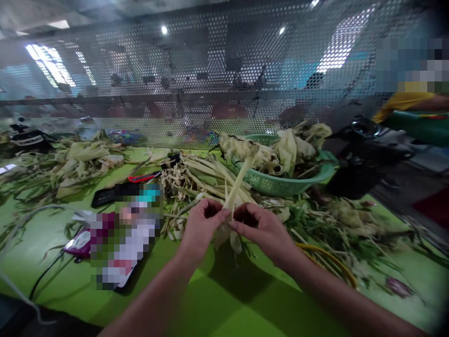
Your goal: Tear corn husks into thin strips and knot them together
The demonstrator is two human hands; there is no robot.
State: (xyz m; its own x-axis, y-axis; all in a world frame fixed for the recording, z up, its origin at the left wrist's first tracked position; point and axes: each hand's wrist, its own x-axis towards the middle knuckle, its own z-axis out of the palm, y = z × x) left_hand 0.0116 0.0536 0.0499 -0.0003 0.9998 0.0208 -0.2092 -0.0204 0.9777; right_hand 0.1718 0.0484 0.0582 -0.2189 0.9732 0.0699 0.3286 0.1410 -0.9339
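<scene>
Above the green tabletop (224,309), a pale yellow-green corn husk (242,180) is pinched between both my hands. Its long narrow part points up and away, and looser pale flaps hang below my fingers. My left hand (199,229) grips it from the left with thumb and curled fingers. From the other side, my right hand (268,231) pinches it too, close to the left thumb. Just beyond my hands lies a heap of husk strips and thin stalks (196,178).
A green plastic basket (287,185) holds dry husks. Behind it stands a perforated metal screen (224,89). At left are a black phone (101,197), a red-handled tool (142,178), a purple device (77,243) and cables. Green scraps (322,224) and a yellow cord (336,264) lie right.
</scene>
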